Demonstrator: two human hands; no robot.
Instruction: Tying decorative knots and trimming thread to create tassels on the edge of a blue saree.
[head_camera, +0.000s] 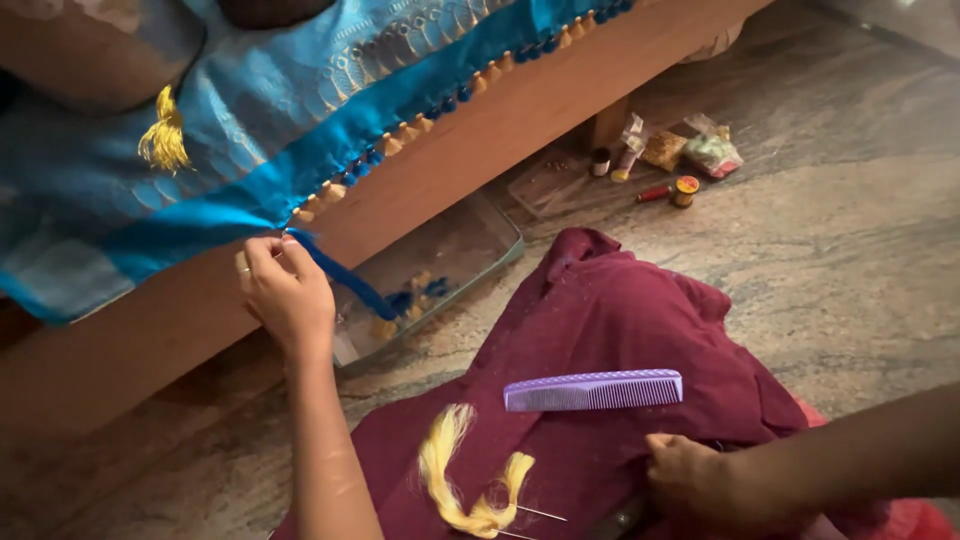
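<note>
My left hand (285, 290) is raised to the hem of a blue cloth (250, 120) that hangs over a wooden bed edge (480, 150). Its fingers pinch a bunch of blue threads (345, 275) coming off the hem, beside a row of small gold and blue tassels (400, 135). My right hand (690, 475) rests low on the maroon cloth (600, 320) over my lap, fingers curled, and I cannot see anything in it. A lilac comb (595, 390) and a loose hank of yellow thread (465, 480) with a thin needle (540, 514) lie on the maroon cloth.
A clear plastic tray (500, 255) with blue and gold bits sits on the stone floor (850, 260) under the bed edge. Further back lie a flat clear lid (560, 185), thread spools (685, 190) and small plastic packets (712, 150). A yellow tassel (165, 135) hangs on the blue cloth.
</note>
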